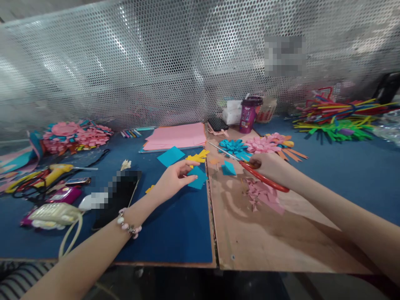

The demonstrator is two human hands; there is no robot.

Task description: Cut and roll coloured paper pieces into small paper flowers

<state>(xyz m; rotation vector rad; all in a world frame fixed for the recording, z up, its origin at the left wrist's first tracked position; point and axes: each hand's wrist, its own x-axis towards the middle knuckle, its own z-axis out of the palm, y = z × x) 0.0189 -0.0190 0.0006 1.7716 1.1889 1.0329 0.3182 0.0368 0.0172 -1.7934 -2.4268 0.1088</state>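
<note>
left hand (173, 181): arm extended, half-open, fingertips touching teal square (199, 178).
square: on blue mat (175, 233), at this hand's 3 o'clock.
right hand (269, 164): clenched around scissors (265, 179), blades pointing to 10 o'clock.

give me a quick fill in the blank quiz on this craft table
1. The right hand holds scissors with ____ handles.
2. The left hand touches a ____ paper square.
3. The stack of paper at the back is ____.
4. The cup at the back is ____.

Missing words: red; blue; pink; purple
</note>
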